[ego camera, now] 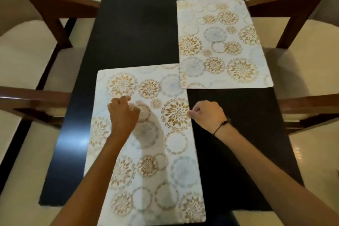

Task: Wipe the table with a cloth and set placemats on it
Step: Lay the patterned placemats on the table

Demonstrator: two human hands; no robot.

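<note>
A black table (139, 24) carries two white placemats printed with gold and grey flower circles. The near placemat (146, 170) lies lengthwise on the left half, reaching the front edge. The far placemat (220, 42) lies on the right half, and its near left corner overlaps the near mat's far right corner. My left hand (122, 113) hovers over the near mat with loosely bent fingers, holds nothing, and casts a shadow on it. My right hand (207, 115) pinches the near mat's right edge. No cloth is in view.
Wooden chairs with cream seats flank the table: one at far left (60, 9), one at far right (293, 2), and nearer chair arms at left (33, 101) and right (308, 108). Bare black tabletop shows beyond the near mat and to its right.
</note>
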